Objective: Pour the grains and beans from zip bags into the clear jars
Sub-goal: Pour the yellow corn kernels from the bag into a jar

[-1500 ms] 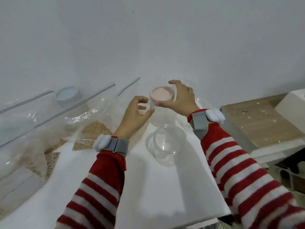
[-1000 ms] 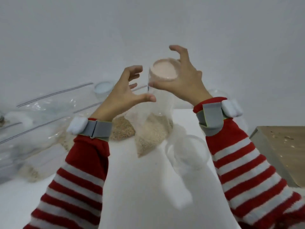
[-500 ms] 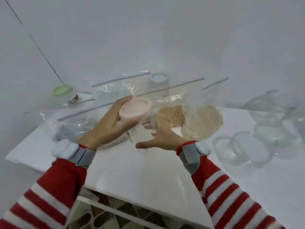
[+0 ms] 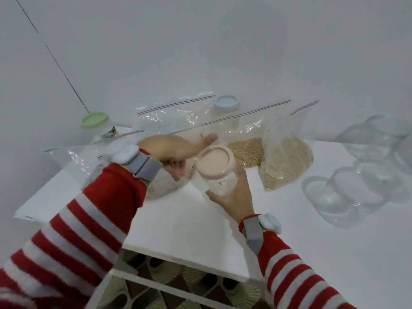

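My right hand [image 4: 233, 198] grips a clear jar [image 4: 223, 186] from below and holds it just above the white table [image 4: 189, 224]. Its pink lid [image 4: 215, 163] is on. My left hand [image 4: 176, 153] is just left of the jar, off the lid. Its thumb is spread toward the back and its fingers bend down over a zip bag of pale grain [image 4: 162, 188]. Behind the jar lean a bag of brown grain [image 4: 245, 150] and a bag of lighter grain [image 4: 287, 161].
Several empty clear jars [image 4: 334, 195] lie and stand at the right. A green-lidded jar [image 4: 95, 121] is at the back left, and a blue-lidded jar [image 4: 226, 103] stands behind the bags. A near-empty zip bag [image 4: 174, 117] leans on the wall. The table's front edge is near, with a shelf [image 4: 167, 286] below.
The view swung left and down. My right hand brought the pink-lidded jar from the back toward the front. My left hand took the lid briefly, then let go and moved left over a bag.
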The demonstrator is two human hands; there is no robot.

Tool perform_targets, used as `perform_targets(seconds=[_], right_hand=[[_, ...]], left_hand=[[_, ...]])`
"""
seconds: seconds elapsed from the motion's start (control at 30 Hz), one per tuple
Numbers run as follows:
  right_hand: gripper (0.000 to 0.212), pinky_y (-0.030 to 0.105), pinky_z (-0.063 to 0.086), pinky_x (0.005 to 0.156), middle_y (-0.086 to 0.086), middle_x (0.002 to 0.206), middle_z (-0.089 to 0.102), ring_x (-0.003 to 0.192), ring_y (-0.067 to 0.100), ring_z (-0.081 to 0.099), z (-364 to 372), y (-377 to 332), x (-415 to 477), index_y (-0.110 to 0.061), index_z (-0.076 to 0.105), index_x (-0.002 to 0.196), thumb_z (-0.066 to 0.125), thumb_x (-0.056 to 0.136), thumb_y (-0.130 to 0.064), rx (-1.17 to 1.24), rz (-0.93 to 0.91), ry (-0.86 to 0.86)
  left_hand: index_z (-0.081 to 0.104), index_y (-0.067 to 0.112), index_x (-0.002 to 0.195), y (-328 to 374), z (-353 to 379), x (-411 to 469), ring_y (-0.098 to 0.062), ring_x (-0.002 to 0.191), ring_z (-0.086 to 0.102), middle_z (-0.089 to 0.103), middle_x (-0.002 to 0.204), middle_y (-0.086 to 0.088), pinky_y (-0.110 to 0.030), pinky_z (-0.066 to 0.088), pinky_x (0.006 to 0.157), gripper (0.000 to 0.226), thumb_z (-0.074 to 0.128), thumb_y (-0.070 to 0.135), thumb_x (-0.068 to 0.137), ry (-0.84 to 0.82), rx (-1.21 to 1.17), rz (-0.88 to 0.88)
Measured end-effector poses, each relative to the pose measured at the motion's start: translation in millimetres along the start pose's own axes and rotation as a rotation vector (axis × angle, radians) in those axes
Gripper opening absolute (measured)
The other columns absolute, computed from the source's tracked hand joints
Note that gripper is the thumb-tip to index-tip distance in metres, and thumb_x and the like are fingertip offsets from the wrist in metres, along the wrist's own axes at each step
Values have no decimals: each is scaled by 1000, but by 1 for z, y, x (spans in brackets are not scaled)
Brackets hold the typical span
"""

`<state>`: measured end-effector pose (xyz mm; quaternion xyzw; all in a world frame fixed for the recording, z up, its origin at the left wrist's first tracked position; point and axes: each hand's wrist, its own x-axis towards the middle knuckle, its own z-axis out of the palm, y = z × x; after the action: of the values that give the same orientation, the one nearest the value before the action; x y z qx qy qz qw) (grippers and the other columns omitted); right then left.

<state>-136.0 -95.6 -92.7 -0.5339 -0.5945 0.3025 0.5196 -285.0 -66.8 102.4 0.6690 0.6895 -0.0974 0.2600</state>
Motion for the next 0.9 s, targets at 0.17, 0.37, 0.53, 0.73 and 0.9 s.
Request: perform_targets(seconds=[0.17,0.37,0.53,0.73,0.9], right_hand=[[114,5,29,104,-30,139,32,127,-19,33,-14,-4,7,-42,12,143,93,62,-32,-9,-63,-299],[110,-2,27,97,-24,138,36,124,-22,34,-12,-6,13,-45,17,140,93,62,-30,-29,-91,-340],[110,21,33,112,-15,137,44,129,4,43,-22,10,18,-30,25,142,93,56,-44,47,24,-77],[114,46,30,117,-2,146,38,138,14,37,-25,23,24,-47,17,139,93,53,-51,16,58,-142],[125,43,29,118,3,148,35,138,16,35,-17,21,30,-23,15,149,93,55,-45,-11,81,-153]], left_hand=[[7,45,147,-29,23,17,-25,138,29,15,152,5,-45,34,111,121,89,41,58,97,388,684],[30,35,134,-22,13,15,-16,90,63,52,116,4,-37,56,80,86,81,50,66,161,113,586],[36,31,129,-58,54,24,-9,89,71,52,123,-9,-22,57,73,73,83,17,75,275,-937,575],[39,25,102,-85,175,62,-12,111,53,52,122,7,-22,45,89,72,93,40,57,513,-764,352],[53,17,114,-80,195,81,-17,99,47,51,98,8,-28,30,78,90,57,82,51,659,-362,175]])
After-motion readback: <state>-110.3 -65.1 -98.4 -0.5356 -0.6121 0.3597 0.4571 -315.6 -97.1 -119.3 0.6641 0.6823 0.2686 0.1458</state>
